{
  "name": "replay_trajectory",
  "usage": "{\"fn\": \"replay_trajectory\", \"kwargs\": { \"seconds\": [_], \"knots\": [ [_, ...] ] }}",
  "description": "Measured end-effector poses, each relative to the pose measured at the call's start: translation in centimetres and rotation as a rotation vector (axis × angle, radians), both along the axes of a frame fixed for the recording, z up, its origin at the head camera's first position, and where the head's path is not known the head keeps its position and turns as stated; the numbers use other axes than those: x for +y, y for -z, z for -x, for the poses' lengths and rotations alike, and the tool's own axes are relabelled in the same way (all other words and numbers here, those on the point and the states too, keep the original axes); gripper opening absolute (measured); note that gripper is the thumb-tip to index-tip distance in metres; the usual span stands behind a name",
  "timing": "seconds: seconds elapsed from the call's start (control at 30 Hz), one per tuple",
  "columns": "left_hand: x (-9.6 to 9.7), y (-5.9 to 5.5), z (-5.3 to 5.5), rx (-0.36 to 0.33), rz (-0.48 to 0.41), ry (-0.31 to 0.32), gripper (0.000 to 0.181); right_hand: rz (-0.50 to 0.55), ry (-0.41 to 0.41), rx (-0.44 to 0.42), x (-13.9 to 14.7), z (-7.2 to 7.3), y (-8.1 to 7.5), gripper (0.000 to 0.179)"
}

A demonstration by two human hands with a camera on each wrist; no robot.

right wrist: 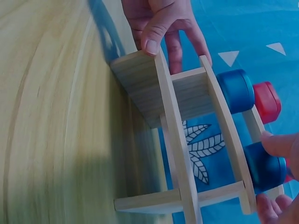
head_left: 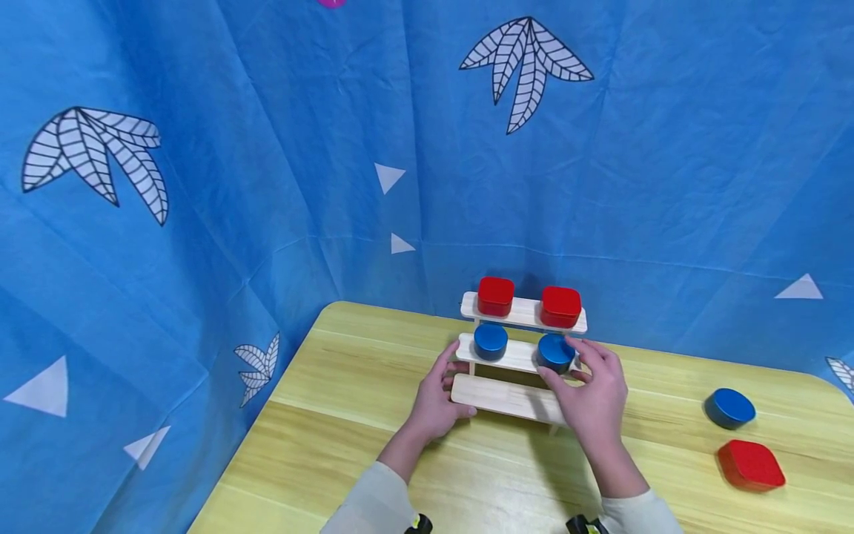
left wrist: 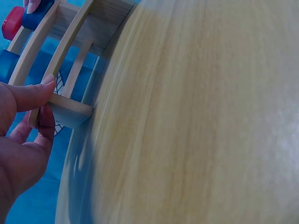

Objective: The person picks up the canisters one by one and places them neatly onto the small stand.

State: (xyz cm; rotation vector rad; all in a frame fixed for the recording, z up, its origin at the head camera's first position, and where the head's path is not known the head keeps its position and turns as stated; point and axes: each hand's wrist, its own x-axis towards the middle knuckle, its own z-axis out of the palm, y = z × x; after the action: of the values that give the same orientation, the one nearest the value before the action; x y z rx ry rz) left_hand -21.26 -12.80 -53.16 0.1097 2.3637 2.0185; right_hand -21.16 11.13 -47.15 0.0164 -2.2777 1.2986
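Observation:
A three-step wooden rack (head_left: 505, 397) stands on the table. My left hand (head_left: 432, 406) holds its left end; in the left wrist view the thumb lies on the bottom step's edge with fingers beneath. On the middle step sit two round blue tins: one blue tin (head_left: 490, 341) at the left, and another blue tin (right wrist: 265, 167) at the right. My right hand (head_left: 595, 386) pinches that right-hand tin between thumb and fingers. Two square red tins, a left one (head_left: 496, 295) and a right one (head_left: 560, 305), occupy the top step. The bottom step bears nothing.
To the right on the wooden table (head_left: 320, 415) lie a round blue tin (head_left: 730, 408) and a square red tin (head_left: 751, 466). A blue patterned cloth (head_left: 320, 148) hangs behind the table and along its left side.

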Motion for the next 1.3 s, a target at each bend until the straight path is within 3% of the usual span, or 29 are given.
{"fn": "replay_trajectory", "kwargs": {
  "seconds": [0.5, 1.3],
  "knots": [
    [-0.1, -0.3, 0.0, -0.001, 0.015, 0.001, 0.124, 0.075, 0.047, 0.009, 1.0, -0.9, 0.3, 0.052],
    [0.1, -0.3, -0.1, -0.001, 0.028, -0.008, 0.124, 0.064, 0.156, -0.025, 3.4, -2.1, 0.6, 0.052]
  ]
}}
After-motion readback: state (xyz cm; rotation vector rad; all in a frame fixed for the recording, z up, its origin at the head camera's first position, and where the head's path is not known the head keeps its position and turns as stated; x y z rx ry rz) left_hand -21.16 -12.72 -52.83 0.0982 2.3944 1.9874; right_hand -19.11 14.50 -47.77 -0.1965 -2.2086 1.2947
